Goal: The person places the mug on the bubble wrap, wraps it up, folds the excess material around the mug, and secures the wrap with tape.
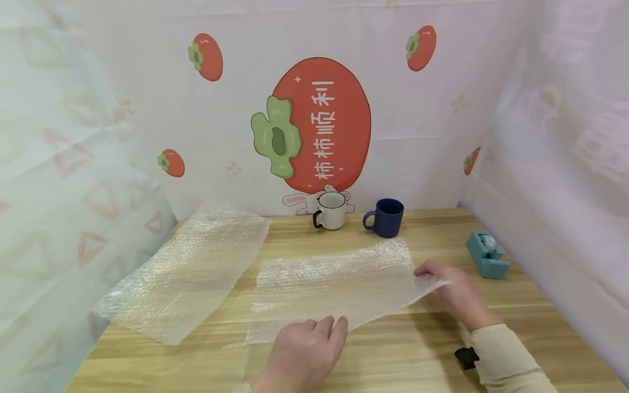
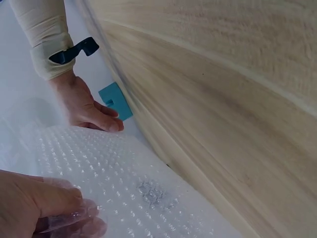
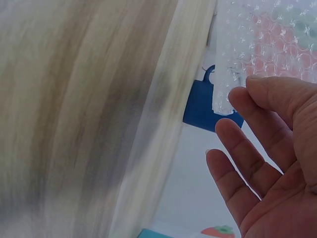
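A sheet of clear bubble wrap stretches between my two hands over the middle of the table. At its right end, the right hand pinches a corner between thumb and index finger; the other fingers are spread apart in the right wrist view. My left hand holds the sheet's near edge. Through the clear film, some left fingertips show in the left wrist view. Toward the right hand the near edge is lifted and bent up.
A second bubble wrap sheet lies at the left of the wooden table. At the back stand a white mug with a black handle and a blue mug. A teal tape dispenser sits far right, by the cloth wall.
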`<state>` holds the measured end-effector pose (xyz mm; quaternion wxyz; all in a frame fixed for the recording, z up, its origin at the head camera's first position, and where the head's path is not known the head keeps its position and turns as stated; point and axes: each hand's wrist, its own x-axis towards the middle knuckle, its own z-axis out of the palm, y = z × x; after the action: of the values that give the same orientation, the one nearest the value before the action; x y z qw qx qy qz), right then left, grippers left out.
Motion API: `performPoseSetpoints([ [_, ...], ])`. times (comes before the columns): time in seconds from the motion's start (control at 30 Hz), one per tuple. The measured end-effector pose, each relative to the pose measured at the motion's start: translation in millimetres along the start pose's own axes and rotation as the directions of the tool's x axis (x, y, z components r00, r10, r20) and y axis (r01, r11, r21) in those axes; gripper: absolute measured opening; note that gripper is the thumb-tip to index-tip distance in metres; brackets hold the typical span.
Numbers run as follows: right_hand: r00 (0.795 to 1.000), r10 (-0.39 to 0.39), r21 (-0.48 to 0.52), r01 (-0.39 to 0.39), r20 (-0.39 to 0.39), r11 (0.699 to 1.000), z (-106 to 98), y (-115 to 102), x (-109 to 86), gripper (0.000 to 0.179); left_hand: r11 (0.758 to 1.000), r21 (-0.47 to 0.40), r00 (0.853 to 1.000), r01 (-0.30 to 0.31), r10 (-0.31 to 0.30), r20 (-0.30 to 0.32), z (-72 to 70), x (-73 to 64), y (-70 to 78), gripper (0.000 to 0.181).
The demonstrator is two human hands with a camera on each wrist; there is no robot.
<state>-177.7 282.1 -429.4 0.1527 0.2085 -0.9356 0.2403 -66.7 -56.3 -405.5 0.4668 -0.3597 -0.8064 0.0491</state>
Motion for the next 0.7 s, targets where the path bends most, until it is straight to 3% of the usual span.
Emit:
performPoseSetpoints([
  [0.1, 1.0, 0.003, -0.01, -0.003, 0.002, 1.0, 2, -1, 0.9, 0.024, 1.0, 0.0, 1.0, 0.012, -0.012, 0.018, -0.6, -5.3, 0.1, 0.042],
  [0.27, 1.0, 0.005, -0.017, -0.004, 0.023, 1.0, 4, 0, 2.1, 0.02, 1.0, -0.001, 1.0, 0.009, -0.009, 0.01, -2.6, -9.9, -2.6, 0.026],
  [0.53, 0.999, 0.003, -0.055, -0.001, 0.041, 0.998, 4, 2, 1.5, 0.013, 0.999, -0.027, 0.987, 0.023, -0.018, 0.157, -5.8, -18.8, -3.0, 0.029],
  [0.6, 0.999, 0.0, -0.064, 0.004, 0.053, 0.998, 4, 3, 1.3, 0.013, 0.999, -0.03, 0.984, 0.027, -0.022, 0.176, -5.5, -21.6, -2.8, 0.026],
  [0.7, 0.997, 0.005, -0.067, 0.0, 0.074, 0.998, 5, 4, 1.0, 0.014, 0.998, -0.042, 0.988, 0.035, -0.029, 0.154, -3.9, -25.1, -2.7, 0.018],
])
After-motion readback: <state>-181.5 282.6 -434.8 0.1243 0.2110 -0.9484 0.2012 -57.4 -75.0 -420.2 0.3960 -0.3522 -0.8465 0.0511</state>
